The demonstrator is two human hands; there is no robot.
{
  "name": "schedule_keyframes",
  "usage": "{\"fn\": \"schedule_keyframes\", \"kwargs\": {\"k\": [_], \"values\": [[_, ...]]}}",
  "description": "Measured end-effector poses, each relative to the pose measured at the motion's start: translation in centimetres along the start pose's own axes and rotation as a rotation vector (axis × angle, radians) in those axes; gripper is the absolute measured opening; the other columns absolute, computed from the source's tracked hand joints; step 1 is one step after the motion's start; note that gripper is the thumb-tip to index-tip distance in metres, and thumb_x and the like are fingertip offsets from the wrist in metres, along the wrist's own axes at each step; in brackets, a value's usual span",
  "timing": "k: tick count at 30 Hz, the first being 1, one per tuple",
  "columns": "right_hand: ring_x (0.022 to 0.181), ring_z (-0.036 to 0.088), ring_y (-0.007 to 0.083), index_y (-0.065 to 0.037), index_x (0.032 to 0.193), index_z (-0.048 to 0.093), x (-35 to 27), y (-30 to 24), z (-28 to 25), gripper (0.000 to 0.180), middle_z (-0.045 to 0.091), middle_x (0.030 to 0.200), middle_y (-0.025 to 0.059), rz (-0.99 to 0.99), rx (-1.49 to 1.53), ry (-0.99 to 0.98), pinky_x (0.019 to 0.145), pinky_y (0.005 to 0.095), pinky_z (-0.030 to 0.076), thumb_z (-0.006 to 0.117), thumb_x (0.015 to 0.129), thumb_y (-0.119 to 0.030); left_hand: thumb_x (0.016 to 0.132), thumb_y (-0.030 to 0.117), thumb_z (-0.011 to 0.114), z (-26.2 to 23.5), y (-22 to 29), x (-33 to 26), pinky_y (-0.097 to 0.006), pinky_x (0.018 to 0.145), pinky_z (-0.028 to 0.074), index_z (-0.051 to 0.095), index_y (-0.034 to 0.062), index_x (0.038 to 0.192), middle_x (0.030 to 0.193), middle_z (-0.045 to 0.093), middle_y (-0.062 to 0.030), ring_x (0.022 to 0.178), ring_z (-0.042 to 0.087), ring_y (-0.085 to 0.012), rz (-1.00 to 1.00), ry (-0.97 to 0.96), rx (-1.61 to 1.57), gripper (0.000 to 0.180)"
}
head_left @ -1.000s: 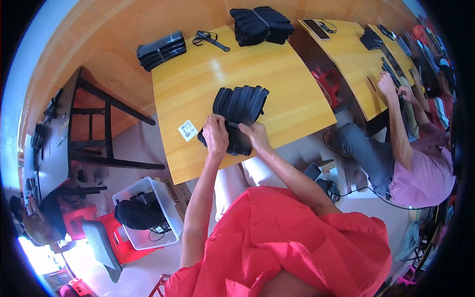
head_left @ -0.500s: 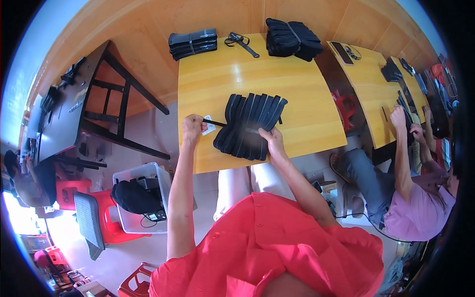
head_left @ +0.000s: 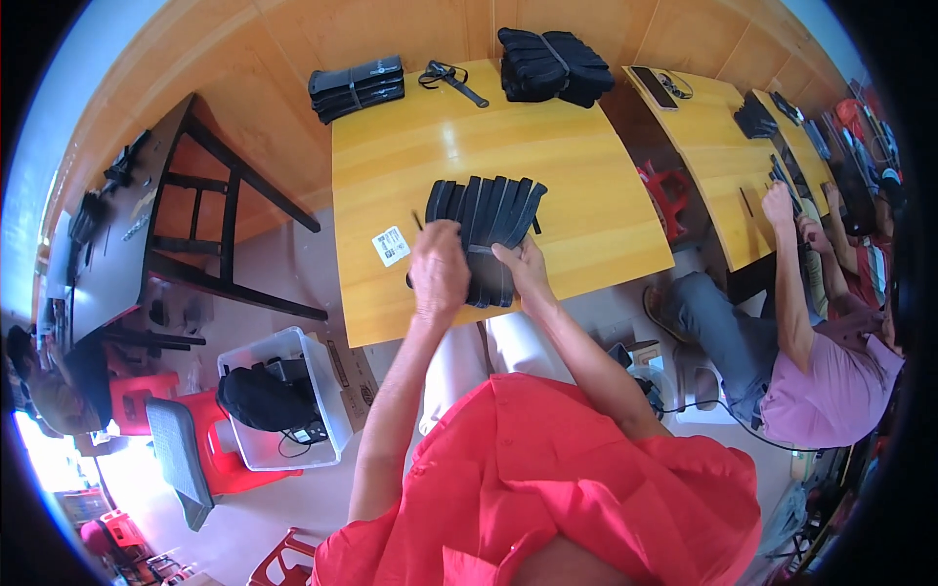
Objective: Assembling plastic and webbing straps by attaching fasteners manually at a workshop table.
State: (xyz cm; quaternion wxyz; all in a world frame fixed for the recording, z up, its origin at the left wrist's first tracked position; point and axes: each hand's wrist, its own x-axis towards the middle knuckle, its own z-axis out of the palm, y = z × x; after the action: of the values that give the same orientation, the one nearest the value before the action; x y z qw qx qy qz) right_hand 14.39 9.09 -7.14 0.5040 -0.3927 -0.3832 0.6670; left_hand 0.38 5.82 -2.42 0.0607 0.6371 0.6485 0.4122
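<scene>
A bundle of black, flat fabric pieces (head_left: pixel 486 208), standing side by side and fanned out at the far end, rests on the yellow wooden table (head_left: pixel 547 146). My right hand (head_left: pixel 525 271) grips its right side, thumb on top near the middle. My left hand (head_left: pixel 440 272) is closed over the left side of the bundle, and a thin black strap end (head_left: pixel 417 219) sticks up beside its knuckles. The hand hides the rest of that strap. On the table left of the bundle lies a white printed label (head_left: pixel 391 246).
At the table's far edge are a strapped black stack (head_left: pixel 358 90), a loose black strap with a buckle (head_left: pixel 454 81) and a larger bound black bundle (head_left: pixel 555 66). A clear bin (head_left: pixel 337 410) stands on the floor at left. A co-worker (head_left: pixel 826 376) works at the right-hand table.
My left hand has moved right, from holding the strap stretched out to the left to lying over the bundle. The label it partly covered now shows whole. My right hand keeps its grip.
</scene>
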Motion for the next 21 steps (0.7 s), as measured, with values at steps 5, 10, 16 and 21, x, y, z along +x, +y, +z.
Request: {"fn": "schedule_keyframes", "kwargs": {"k": [5,10,16,21], "values": [[0.080,0.056,0.0126,0.004,0.113,0.047,0.9,1.6,-0.7,0.038,0.059,0.095,0.0092,-0.046,-0.036,0.030,0.073,0.0257,0.046,0.063,0.080,-0.007,0.079,0.010,0.055,2.7,1.1,-2.6,-0.040,0.090,0.037,0.050,-0.0047,0.111,0.112,0.049,-0.0182,0.105,0.046,-0.0346,-0.022,0.013,0.115,0.035],[0.075,0.053,0.0133,0.004,0.114,0.045,1.0,2.0,-1.5,0.044,0.056,0.086,0.0062,-0.066,-0.139,0.069,0.069,0.0280,0.045,0.066,0.078,-0.009,0.077,0.049,0.060,2.7,-0.2,-2.9,-0.047,0.103,0.025,0.035,-0.0112,0.126,0.130,0.036,-0.0285,0.124,0.031,-0.0418,-0.072,-0.023,0.429,0.082],[0.087,0.052,0.0285,0.001,0.111,0.048,-1.8,-2.6,-0.1,0.041,0.052,0.091,0.0139,-0.570,-0.937,0.376,0.076,0.0378,0.043,0.065,0.074,-0.005,0.056,0.072,0.063,1.9,-1.1,-3.3,-0.052,0.103,0.019,0.024,-0.0123,0.132,0.134,0.021,-0.0389,0.127,0.022,-0.0492,-0.102,-0.179,0.488,0.120],[0.084,0.051,0.0277,-0.005,0.088,0.062,-0.7,-2.6,0.6,0.021,0.054,0.085,0.0076,-0.755,-1.120,0.019,0.072,0.0380,0.042,0.066,0.068,-0.002,0.056,0.070,0.065,2.1,-1.1,-3.2,-0.052,0.104,0.019,0.021,-0.0108,0.133,0.134,0.021,-0.0384,0.127,0.022,-0.0486,-0.132,-0.208,0.514,0.120]]}}
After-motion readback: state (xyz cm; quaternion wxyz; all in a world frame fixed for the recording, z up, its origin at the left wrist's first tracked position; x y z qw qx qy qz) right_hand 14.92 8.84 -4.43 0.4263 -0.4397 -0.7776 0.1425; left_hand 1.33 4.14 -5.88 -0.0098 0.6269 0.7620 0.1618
